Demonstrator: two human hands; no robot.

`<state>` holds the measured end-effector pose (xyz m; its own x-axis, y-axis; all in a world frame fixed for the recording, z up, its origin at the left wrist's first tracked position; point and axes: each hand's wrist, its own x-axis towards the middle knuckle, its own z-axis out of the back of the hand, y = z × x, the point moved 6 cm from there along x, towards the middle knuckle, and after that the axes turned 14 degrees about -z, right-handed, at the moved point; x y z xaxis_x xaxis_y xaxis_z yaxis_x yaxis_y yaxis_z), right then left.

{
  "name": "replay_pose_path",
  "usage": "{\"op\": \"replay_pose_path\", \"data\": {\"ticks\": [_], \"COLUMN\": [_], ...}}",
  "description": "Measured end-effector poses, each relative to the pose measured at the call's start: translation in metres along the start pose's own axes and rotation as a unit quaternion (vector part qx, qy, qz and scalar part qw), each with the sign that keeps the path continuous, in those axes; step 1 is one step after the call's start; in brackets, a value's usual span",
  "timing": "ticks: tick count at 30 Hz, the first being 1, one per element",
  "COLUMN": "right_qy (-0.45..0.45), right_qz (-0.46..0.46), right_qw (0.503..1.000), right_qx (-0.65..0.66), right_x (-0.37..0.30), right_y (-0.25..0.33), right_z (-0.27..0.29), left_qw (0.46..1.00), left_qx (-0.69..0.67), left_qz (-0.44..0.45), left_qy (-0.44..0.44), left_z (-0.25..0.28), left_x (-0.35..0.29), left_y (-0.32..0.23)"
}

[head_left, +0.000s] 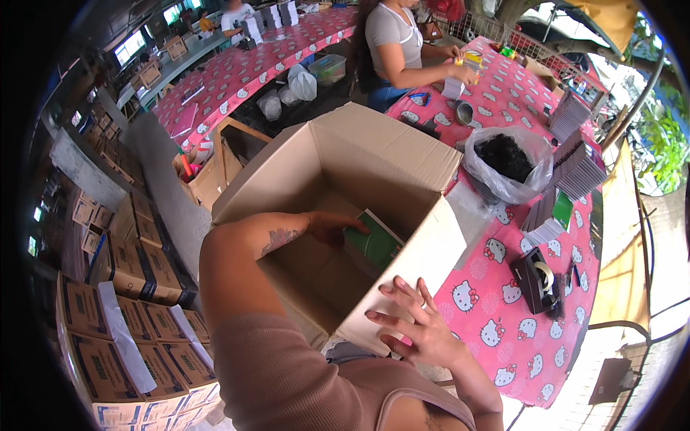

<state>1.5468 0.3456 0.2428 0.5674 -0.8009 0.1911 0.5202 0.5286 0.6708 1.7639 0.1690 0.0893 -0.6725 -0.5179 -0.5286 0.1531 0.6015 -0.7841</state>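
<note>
The left hand (327, 226) reaches deep into an open cardboard box (374, 154), its grip closed on a green packet (374, 244) held just above the box floor. The right hand (417, 327), fingers spread and holding nothing, steadies the near flap. Packing looks barely begun: the box appears otherwise empty, while stacked packets (575, 161) wait on the patterned tabletop (496, 287).

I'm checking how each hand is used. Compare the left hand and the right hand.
The left hand reaches down inside the cardboard box and grips a green packet; the right hand stays outside. The left hand is closed around the packet; the right hand is spread flat against the box's near flap. Both are bare.
</note>
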Motion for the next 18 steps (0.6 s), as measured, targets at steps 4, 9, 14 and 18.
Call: {"op": "replay_pose_path", "data": {"ticks": [4,9,14,18], "right_qy": [0.006,0.004,0.011,0.006], "right_qz": [0.016,0.008,0.003,0.019], "right_qw": [1.0,1.0,1.0,1.0], "right_qx": [0.009,0.011,0.01,0.008], "right_x": [0.0,0.0,-0.001,-0.001], "right_y": [0.006,0.003,0.004,0.006], "right_z": [-0.003,-0.001,0.001,-0.001], "left_qw": [0.989,0.989,0.996,0.993], "left_qx": [0.105,-0.106,-0.052,-0.077], "left_qz": [-0.076,0.086,0.066,0.082], "left_qy": [0.068,0.06,0.019,0.036], "left_z": [0.053,0.033,0.028,0.031], "left_x": [0.013,0.017,0.016,0.002], "left_y": [0.046,0.032,0.022,0.015]}}
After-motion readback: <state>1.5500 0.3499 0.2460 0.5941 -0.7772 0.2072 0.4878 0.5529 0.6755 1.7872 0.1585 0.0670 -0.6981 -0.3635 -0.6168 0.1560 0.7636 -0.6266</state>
